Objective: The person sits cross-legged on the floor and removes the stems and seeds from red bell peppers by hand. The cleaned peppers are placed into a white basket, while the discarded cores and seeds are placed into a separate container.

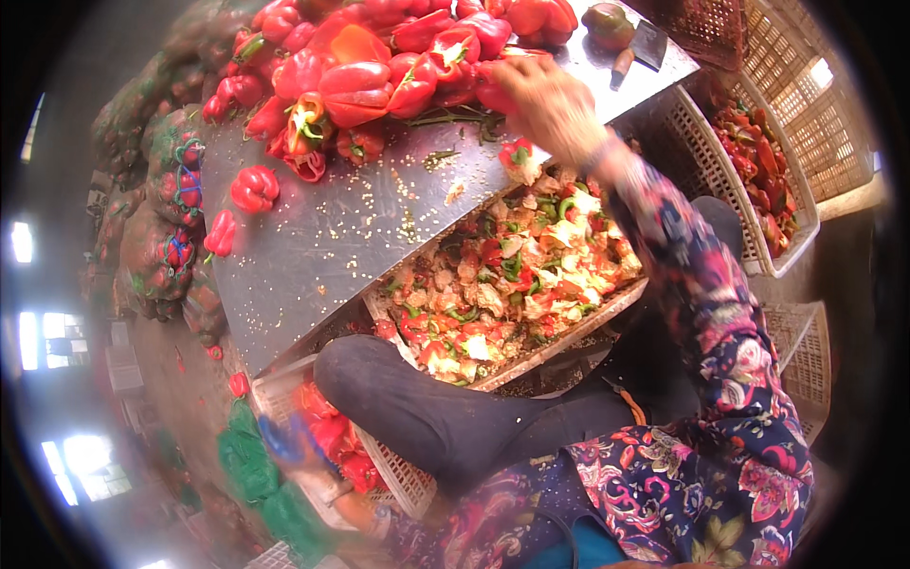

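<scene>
My right hand [551,103] reaches over the near edge of a metal table [284,242], against the heap of red bell peppers [355,92]. Its fingers touch a red pepper at the heap's right side; motion blur hides whether they grip it. Just below the hand is a pepper core with a green stem [522,162], at the table edge. Blurred too, my left hand [306,448] is over a crate [391,469] of red pepper pieces [330,427]. Something blue [284,437] covers or lies at its fingers; which, I cannot tell.
A tray [569,331] of cores and seeds sits before my knees. A knife [633,57] and a dark greenish pepper [608,25] lie on the table's right corner. Crates [800,235] stand at right; net sacks of peppers [156,242] and green netting [245,455] at left.
</scene>
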Tool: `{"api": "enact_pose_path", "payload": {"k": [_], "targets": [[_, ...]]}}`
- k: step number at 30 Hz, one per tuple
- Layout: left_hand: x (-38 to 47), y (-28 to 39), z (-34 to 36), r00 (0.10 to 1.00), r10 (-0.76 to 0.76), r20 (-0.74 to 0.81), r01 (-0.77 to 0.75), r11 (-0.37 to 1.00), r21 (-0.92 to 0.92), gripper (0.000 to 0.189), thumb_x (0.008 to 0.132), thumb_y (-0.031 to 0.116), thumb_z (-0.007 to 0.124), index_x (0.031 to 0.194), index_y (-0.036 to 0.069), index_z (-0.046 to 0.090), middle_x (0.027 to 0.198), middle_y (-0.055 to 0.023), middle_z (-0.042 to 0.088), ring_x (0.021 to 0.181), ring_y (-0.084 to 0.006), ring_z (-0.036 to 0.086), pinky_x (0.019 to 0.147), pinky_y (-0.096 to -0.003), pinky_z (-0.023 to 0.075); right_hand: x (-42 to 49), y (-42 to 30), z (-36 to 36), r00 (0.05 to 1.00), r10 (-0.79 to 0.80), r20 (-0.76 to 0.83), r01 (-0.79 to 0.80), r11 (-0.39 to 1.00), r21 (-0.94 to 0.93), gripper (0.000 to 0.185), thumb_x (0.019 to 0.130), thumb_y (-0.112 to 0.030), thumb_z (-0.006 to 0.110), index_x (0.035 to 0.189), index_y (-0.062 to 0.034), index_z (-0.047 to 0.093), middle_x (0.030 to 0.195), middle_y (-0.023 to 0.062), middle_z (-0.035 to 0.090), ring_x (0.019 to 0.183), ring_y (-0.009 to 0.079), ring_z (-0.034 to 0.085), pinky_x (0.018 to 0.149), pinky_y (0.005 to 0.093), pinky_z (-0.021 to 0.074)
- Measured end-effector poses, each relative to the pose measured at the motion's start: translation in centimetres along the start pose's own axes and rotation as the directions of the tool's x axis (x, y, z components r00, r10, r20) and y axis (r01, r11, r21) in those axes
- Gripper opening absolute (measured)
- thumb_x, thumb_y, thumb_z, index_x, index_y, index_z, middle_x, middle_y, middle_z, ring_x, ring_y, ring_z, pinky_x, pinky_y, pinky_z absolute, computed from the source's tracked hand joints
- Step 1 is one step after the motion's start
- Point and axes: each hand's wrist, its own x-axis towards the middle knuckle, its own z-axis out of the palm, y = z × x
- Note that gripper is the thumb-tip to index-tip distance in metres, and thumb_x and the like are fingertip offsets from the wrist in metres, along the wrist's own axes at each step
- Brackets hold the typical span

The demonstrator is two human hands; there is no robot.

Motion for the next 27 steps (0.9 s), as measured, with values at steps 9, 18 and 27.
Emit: {"api": "enact_pose_path", "payload": {"k": [9,18,27], "targets": [[-0.2,13.5,25.6,0.769,-0.076,0.635,0.554,0.575,-0.602,0.074,0.092,0.047,0.058,0.143,-0.002,0.036,0.132,-0.0200,0.053,0.120,-0.0323,0.055,0.105,-0.0451,0.0411,0.4,2.0,0.2,0.910,0.363,0.202,-0.403,0.887,0.224,0.044,0.066,-0.029,0.077,0.107,-0.0133,0.068,0.102,0.0095,0.067,0.094,0.0280,0.066,0.082,0.0385,0.0529],[-4.5,10.2,29.7,0.506,-0.211,0.836,0.860,0.049,-0.508,0.046,0.096,0.027,0.053,0.136,0.005,0.047,0.132,-0.0108,0.055,0.121,-0.0227,0.054,0.102,-0.0382,0.0442,-10.2,-10.4,-6.5,0.953,-0.287,0.097,0.121,0.652,0.748,0.059,0.067,-0.023,0.085,0.118,-0.0052,0.060,0.137,0.0172,0.050,0.131,0.0363,0.045,0.106,0.0470,0.0398],[-6.7,9.8,28.2,0.841,0.321,0.436,-0.189,0.929,-0.320,0.074,0.074,0.007,0.071,0.141,-0.002,0.041,0.139,-0.0178,0.048,0.129,-0.0303,0.047,0.108,-0.0396,0.0373,-13.2,-10.7,-3.3,0.696,-0.097,0.712,-0.688,-0.373,0.622,0.055,0.079,-0.013,0.074,0.129,-0.0037,0.054,0.109,0.0045,0.066,0.093,0.0120,0.063,0.080,0.0266,0.0533]]}}
